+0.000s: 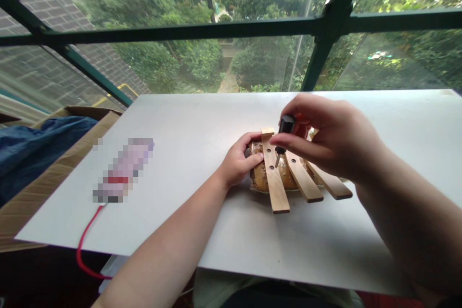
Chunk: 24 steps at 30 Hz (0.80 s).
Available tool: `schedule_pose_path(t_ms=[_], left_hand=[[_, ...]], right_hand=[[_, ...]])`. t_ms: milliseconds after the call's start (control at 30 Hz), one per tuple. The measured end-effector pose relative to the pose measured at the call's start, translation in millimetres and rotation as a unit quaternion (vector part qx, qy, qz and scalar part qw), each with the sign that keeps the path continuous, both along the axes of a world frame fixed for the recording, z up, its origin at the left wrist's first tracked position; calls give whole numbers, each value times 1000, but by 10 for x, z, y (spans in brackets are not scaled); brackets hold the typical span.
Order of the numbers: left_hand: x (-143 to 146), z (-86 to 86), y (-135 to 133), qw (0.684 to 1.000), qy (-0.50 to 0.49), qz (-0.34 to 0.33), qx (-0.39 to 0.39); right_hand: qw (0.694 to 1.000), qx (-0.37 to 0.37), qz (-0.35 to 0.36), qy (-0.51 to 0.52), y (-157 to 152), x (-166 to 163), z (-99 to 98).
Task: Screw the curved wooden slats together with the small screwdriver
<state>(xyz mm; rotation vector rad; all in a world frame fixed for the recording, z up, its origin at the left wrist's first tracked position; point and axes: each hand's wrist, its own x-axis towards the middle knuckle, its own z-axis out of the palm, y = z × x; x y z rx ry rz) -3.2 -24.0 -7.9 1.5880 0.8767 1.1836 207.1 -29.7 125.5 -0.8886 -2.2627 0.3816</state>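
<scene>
My right hand (321, 134) is closed around a small screwdriver (286, 127) with a black handle, its shaft pointing down. The screwdriver's tip is close to a dark screw (272, 167) in the leftmost wooden slat (277, 187); I cannot tell whether they touch. A middle slat (305, 180) and a right slat (334, 185) lie beside it. The slats sit across a brown, glossy piece (260, 175) that seems wrapped in clear plastic. My left hand (242, 159) grips this piece at its left end, thumb in front and fingers behind. My right hand covers its far right part.
A white table (187, 130) carries the work. To the left lies a blurred-out device (126, 168) with a red cable (82, 245) running off the front edge. A cardboard box (72, 154) with blue cloth (43, 139) stands at left. Green-framed windows (216, 31) rise behind.
</scene>
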Motion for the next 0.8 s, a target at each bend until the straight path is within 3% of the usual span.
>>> schedule_pose_path(t_ms=[433,533,700,800], left_hand=[[2,16,3,1000,6,-5,-7],[-1,11,-6,1000,9,-1,-10],[-17,-8,-17,999,27,-11,-21],[-21,-36,-8,1000,13,-12,-19]], right_hand=[[995,-53,57,-63,5,-25,-42],[991,-68,98,-64,3,-22,-39],[968,-106,222,-52,10,16,5],[966,-108,227,-57,17,38,15]])
